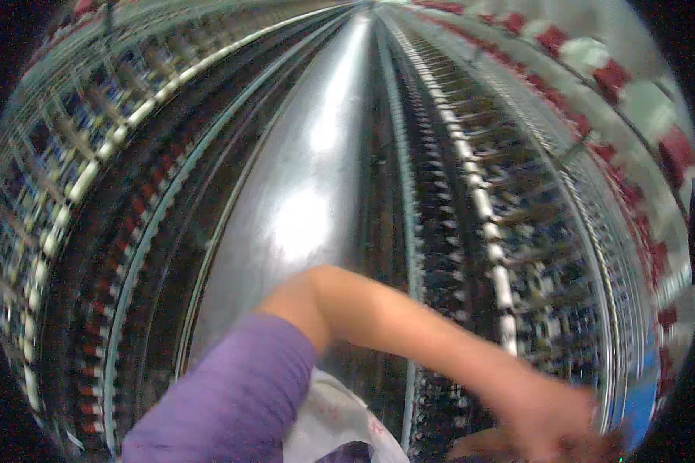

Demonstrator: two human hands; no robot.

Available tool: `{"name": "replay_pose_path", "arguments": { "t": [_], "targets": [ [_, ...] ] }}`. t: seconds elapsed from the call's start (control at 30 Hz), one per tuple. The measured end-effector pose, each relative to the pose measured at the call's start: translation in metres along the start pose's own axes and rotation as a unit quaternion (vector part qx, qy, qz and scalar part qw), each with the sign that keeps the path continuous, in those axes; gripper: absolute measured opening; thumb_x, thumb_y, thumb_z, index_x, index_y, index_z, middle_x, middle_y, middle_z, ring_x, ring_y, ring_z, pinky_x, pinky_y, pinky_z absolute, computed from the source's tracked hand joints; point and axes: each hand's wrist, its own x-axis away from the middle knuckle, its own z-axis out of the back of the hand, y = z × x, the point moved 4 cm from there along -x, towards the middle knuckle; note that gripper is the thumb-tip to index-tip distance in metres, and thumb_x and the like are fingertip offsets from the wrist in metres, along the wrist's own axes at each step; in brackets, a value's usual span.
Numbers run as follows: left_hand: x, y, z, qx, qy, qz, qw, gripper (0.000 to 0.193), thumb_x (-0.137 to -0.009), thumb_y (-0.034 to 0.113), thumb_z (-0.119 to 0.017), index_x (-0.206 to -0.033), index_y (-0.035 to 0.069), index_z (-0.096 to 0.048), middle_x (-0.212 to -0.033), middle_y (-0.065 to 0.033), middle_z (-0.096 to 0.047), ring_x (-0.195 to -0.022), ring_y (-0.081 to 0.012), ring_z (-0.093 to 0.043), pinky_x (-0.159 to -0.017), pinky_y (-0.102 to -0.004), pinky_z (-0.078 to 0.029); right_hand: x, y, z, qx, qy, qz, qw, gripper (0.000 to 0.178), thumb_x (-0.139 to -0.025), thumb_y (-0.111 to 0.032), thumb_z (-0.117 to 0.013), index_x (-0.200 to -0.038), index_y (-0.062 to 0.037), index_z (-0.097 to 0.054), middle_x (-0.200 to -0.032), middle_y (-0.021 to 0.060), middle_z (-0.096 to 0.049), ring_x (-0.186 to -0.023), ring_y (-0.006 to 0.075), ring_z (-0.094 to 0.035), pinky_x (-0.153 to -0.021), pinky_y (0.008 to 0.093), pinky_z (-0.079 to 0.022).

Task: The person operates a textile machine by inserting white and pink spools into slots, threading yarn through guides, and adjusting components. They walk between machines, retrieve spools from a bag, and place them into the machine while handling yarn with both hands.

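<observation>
My left arm, in a purple sleeve, comes in at the lower left, bends at the elbow and reaches across to the lower right. At its end my left hand [552, 420] is over the near part of the right-hand spinning machine [471, 185], close to its white roller line. Motion smears its fingers, and whatever they touch is too blurred to make out. Below it, at the bottom edge, shows a darker patch of skin that seems to be my right hand [483, 447], mostly cut off and hidden behind the left.
A shiny grey aisle floor [305, 208] runs away between two long machines. The left machine [93, 166] carries a similar white roller line and red-tipped spindles. Red and white bobbins [610, 81] hang in a row at the upper right. A blue panel [642, 405] stands beyond my left hand.
</observation>
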Motion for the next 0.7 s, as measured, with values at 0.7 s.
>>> {"name": "replay_pose_path", "arguments": {
  "t": [0.7],
  "targets": [
    [0.693, 0.43, 0.491, -0.513, 0.737, 0.347, 0.27, 0.02, -0.094, 0.015, -0.054, -0.103, -0.001, -0.061, -0.087, -0.0092, -0.067, -0.072, -0.0139, -0.063, -0.064, -0.0268, -0.052, 0.579, -0.343, -0.36, -0.341, -0.842, 0.003, 0.419, 0.026, -0.085, -0.014, -0.063, -0.103, 0.004, -0.06, -0.078, 0.0193, -0.065, -0.071, 0.0361, -0.064, -0.064, 0.0425, -0.049]
  ]
}}
